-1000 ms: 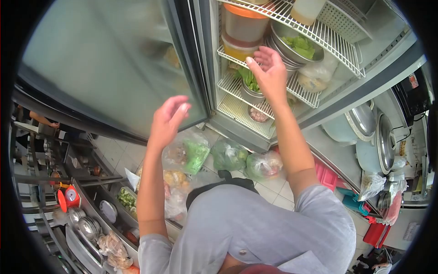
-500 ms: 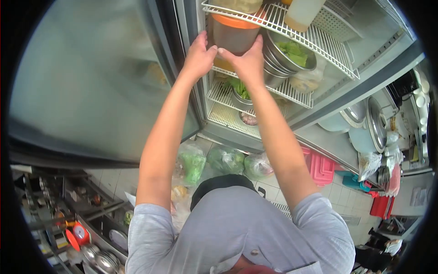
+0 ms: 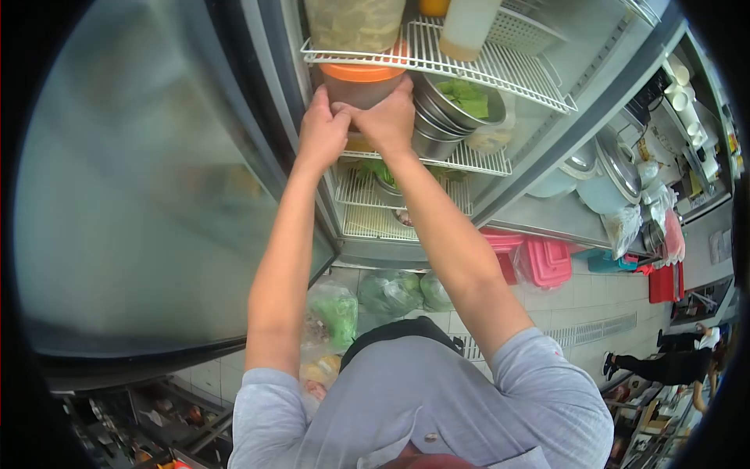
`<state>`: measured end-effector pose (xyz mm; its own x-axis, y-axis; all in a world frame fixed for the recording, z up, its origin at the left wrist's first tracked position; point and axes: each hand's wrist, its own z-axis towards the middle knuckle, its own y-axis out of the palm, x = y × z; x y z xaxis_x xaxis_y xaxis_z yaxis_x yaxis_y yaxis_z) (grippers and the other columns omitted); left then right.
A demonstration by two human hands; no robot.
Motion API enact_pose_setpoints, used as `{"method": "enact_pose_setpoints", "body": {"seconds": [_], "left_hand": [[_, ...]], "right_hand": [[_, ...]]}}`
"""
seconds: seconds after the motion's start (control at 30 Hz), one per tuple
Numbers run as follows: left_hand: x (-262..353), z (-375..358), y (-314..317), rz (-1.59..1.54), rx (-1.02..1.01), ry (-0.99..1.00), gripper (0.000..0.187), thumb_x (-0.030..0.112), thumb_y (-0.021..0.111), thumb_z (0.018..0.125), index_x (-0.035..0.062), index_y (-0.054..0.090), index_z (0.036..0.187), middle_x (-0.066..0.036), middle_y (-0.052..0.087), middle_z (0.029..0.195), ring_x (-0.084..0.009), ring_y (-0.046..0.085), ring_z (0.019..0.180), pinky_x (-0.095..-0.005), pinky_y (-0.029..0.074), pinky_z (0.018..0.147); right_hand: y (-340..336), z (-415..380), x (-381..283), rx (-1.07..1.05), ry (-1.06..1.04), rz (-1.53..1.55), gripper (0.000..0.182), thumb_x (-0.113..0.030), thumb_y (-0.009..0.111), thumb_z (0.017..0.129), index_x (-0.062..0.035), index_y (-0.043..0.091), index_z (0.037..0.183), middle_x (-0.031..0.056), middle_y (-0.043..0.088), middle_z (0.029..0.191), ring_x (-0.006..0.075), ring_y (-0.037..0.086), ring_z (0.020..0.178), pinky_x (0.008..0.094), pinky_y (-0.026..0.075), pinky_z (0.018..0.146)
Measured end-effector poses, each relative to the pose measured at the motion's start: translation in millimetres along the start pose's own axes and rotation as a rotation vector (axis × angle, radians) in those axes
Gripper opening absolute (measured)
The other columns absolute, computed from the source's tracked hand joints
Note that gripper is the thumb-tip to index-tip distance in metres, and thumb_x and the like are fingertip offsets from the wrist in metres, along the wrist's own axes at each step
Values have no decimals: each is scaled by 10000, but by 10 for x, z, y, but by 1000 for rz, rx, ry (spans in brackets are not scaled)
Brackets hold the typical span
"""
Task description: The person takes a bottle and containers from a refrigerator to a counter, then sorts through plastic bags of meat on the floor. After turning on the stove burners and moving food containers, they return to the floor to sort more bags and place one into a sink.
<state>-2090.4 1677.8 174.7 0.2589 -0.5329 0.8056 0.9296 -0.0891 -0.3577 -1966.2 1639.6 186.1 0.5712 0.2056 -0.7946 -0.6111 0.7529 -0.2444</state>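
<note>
A see-through tub (image 3: 364, 92) with an orange lid (image 3: 361, 73) stands inside the open fridge, just under the upper wire shelf. My left hand (image 3: 323, 131) presses on its near left side. Against the right side lies my right hand (image 3: 387, 119), its fingers reaching round the tub. My thumbs meet at the front, so both hands clasp the tub between them. What is in the tub cannot be made out. Right beside my right hand is a stack of steel bowls (image 3: 439, 125) with green leaves (image 3: 467, 97) in the top one.
On the upper wire shelf (image 3: 500, 74) are a large clear container (image 3: 355, 23) and a bottle (image 3: 469, 30). The open fridge door (image 3: 141, 195) fills the left. Bagged greens (image 3: 391, 291) and pink bins (image 3: 544, 262) are on the floor. A person (image 3: 664, 363) is at far right.
The view has shifted, so the fridge shelves sit lower and further left. Both hands remain on the tub, and less of its body shows between them.
</note>
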Motion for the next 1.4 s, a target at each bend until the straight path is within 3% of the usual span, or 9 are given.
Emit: {"method": "enact_pose_setpoints", "body": {"seconds": [0.37, 0.5, 0.6, 0.67, 0.8, 0.9, 1.0, 1.1, 1.4], "left_hand": [[-108, -15, 7, 49, -18, 20, 656, 171, 632, 884, -111, 360, 1411, -313, 510, 1364, -383, 509, 1289, -415, 424, 1058], [48, -161, -107, -17, -65, -14, 639, 92, 619, 921, -75, 314, 1457, -256, 473, 1432, -311, 490, 1328, -392, 446, 1041], [216, -410, -249, 2, -83, -41, 648, 115, 637, 919, -70, 322, 1454, -232, 510, 1382, -267, 541, 1252, -357, 472, 1002], [397, -547, -329, -77, -103, -77, 642, 127, 643, 919, -63, 337, 1450, -208, 541, 1332, -230, 581, 1179, -336, 488, 968], [345, -655, -350, -79, -92, -99, 562, 155, 635, 932, -46, 412, 1407, -120, 601, 1166, -139, 609, 985, -283, 505, 835], [323, -665, -310, -116, -93, -108, 497, 166, 641, 930, -44, 478, 1350, -85, 634, 1069, -116, 610, 902, -270, 505, 779], [305, -693, -305, -113, -68, -78, 441, 172, 664, 918, -42, 545, 1285, -83, 668, 1009, -115, 616, 869, -276, 513, 786], [263, -702, -367, -129, -51, -91, 439, 170, 664, 918, -43, 546, 1283, -76, 667, 1011, -113, 618, 874, -277, 513, 796], [202, -636, -210, -79, -64, -134, 442, 183, 657, 917, -41, 551, 1283, -87, 681, 1024, -130, 635, 900, -292, 518, 815]], "right_hand": [[-181, 50, 73, -197, 10, 76, 1077, -275, 910, 580, 111, 266, 1352, 304, 608, 1158, 444, 618, 1078, 430, 504, 937], [-684, -298, -109, -284, -220, -134, 868, -252, 870, 647, 129, 431, 1292, 303, 616, 1163, 412, 638, 1060, 420, 522, 910], [-1310, -172, -439, -227, -168, 193, 722, -255, 856, 670, 95, 550, 1223, 252, 651, 1146, 329, 673, 1007, 383, 554, 819], [-1652, 243, -602, -59, -161, 65, 637, -294, 855, 688, 49, 593, 1156, 169, 682, 1070, 244, 675, 880, 318, 542, 701], [-1587, 1210, -410, 274, -352, -89, 781, -441, 876, 617, 54, 583, 1146, 207, 666, 1131, 320, 669, 1002, 387, 535, 865], [-1497, 1595, -431, -6, -226, -53, 793, -466, 884, 594, 58, 610, 1122, 223, 684, 1109, 356, 678, 1003, 400, 537, 887], [-1469, 1741, -385, -70, -302, -10, 680, -404, 885, 635, 61, 646, 1070, 175, 721, 1004, 301, 703, 894, 379, 551, 828], [-1706, 1342, -794, -133, -246, 206, 472, -149, 841, 707, 25, 660, 1107, 160, 732, 1005, 237, 715, 889, 358, 565, 817], [-2122, 1082, -733, -27, -336, 438, 491, -86, 832, 702, 30, 593, 1115, 137, 708, 1010, 208, 691, 918, 339, 558, 816]]}}
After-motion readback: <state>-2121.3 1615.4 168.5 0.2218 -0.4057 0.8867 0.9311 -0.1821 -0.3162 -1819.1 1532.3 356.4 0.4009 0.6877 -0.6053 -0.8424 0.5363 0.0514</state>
